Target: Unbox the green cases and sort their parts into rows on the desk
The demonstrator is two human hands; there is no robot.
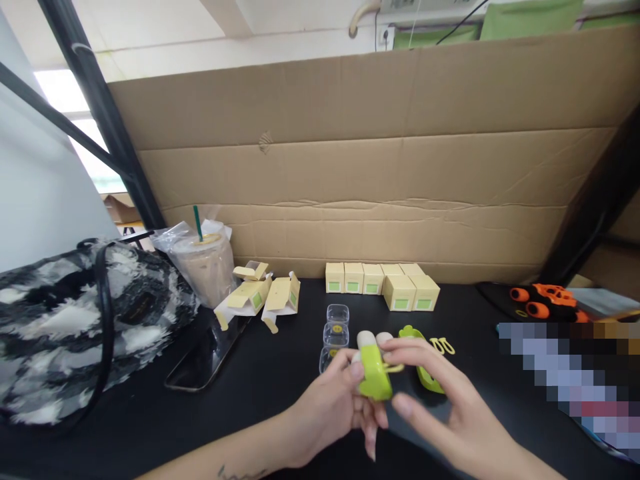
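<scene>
My left hand is closed around a small lime-green case with white rounded parts. A thin yellow loop sticks out of its right side. My right hand is just right of the case, thumb and fingers spread, its fingertips near the top of the case and the loop; whether they touch is hard to tell. Behind the right hand lies another lime-green piece, partly covered, with pale yellow loops beside it. Clear plastic cups stand in a row beyond my left hand.
Several cream boxes line the cardboard wall. Opened boxes lie left of them. A phone, an iced drink and a fluffy bag occupy the left. An orange toy car sits at right.
</scene>
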